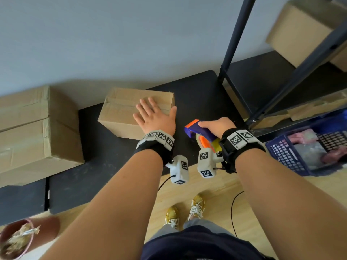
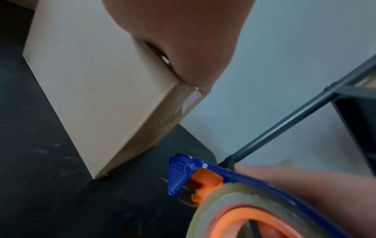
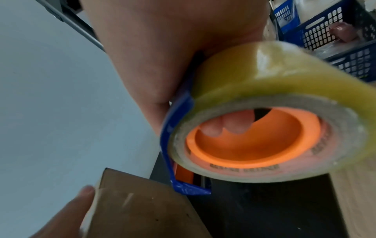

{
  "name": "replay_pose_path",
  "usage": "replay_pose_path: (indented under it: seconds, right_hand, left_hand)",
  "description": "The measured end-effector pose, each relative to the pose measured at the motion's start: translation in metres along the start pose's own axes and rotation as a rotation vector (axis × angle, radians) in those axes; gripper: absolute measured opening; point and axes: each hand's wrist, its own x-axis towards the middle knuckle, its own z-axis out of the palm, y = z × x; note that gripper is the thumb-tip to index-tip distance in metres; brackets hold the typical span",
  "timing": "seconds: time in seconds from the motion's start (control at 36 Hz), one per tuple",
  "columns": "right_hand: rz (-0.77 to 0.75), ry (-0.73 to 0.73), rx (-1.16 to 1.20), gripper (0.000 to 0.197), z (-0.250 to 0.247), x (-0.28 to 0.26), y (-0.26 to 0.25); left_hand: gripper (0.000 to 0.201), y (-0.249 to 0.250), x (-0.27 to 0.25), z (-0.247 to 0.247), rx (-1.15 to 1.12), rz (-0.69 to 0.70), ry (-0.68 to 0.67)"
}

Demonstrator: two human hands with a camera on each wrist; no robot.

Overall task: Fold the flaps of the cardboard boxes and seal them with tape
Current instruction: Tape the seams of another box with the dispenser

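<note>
The left hand [image 1: 155, 117] lies flat, fingers straight and spread, on top of a small cardboard box [image 1: 120, 117], its thumb reaching over the box's right top edge. The right hand [image 1: 216, 126] grips a blue and orange tape dispenser [image 1: 199, 134] loaded with a roll of clear tape [image 3: 274, 90]; in the right wrist view two fingertips [image 3: 230, 127] show through the roll's orange core. The dispenser sits just right of the box, its blue cutter end [image 2: 179, 173] pointing toward the box and apart from it. The box's flaps are closed, a strip of clear tape runs along its top seam, and it stands on a black mat [image 1: 112, 166]. On the left of the mat stands a larger taped cardboard box [image 1: 37, 132]. To the right rises a dark metal shelf frame [image 1: 234, 44] with another carton [image 1: 300, 34] on it, and below is a blue plastic basket [image 1: 281, 152] holding wrapped items. A brown bin [image 1: 47, 229] stands on the wooden floor [image 1: 216, 188] at lower left.
</note>
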Motion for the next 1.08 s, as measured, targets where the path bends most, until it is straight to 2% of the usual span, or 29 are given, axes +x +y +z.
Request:
replay_pose_path:
  seconds: [0.08,0.19,0.22,0.31,0.36,0.58,0.72,0.81,0.86,0.89,0.97,1.03,1.08]
  right_hand:
    - [-0.036,0.030,0.039,0.046,-0.011,-0.001,-0.007]
    - [-0.091,0.035,0.118,0.055,-0.022,-0.002,-0.021]
    - [-0.103,0.043,0.127,0.056,-0.024,-0.003,-0.025]
    - [-0.128,0.052,0.145,0.059,-0.029,-0.003,-0.038]
    - [-0.151,0.047,0.147,0.059,-0.030,-0.002,-0.045]
    - [-0.287,0.041,0.158,0.053,-0.046,0.002,-0.058]
    - [-0.357,0.077,0.215,0.050,-0.058,0.001,-0.061]
    - [-0.410,0.095,0.230,0.047,-0.065,0.001,-0.062]
    - [-0.437,0.081,0.237,0.048,-0.070,0.000,-0.063]
    - [-0.451,0.072,0.242,0.052,-0.072,0.001,-0.063]
    - [-0.483,0.065,0.250,0.059,-0.080,-0.001,-0.065]
    - [-0.506,0.057,0.244,0.060,-0.086,-0.001,-0.066]
    - [-0.532,0.047,0.231,0.052,-0.091,-0.003,-0.067]
  left_hand:
    - [0.062,0.005,0.009,-0.013,-0.164,-0.020,0.029]
    - [0.041,-0.016,0.023,-0.033,-0.219,0.139,0.026]
    - [0.045,-0.023,0.025,-0.037,-0.211,0.185,-0.009]
    - [0.079,-0.043,0.029,-0.044,-0.036,0.326,-0.175]
    - [0.087,-0.049,0.033,-0.047,0.087,0.364,-0.221]
    - [0.076,-0.028,0.030,-0.043,0.224,0.265,0.005]
    - [0.071,-0.002,0.022,-0.037,0.213,0.203,0.030]
    - [0.052,0.011,0.023,-0.041,0.060,0.184,0.009]
    - [0.042,0.020,0.028,-0.050,-0.068,0.231,-0.069]
    - [0.040,0.024,0.033,-0.053,-0.201,0.218,-0.108]
    - [0.052,0.036,0.046,-0.061,-0.795,-0.027,-0.268]
    - [0.060,0.042,0.050,-0.064,-0.989,-0.139,-0.422]
    - [0.059,0.047,0.050,-0.069,-1.090,-0.180,-0.543]
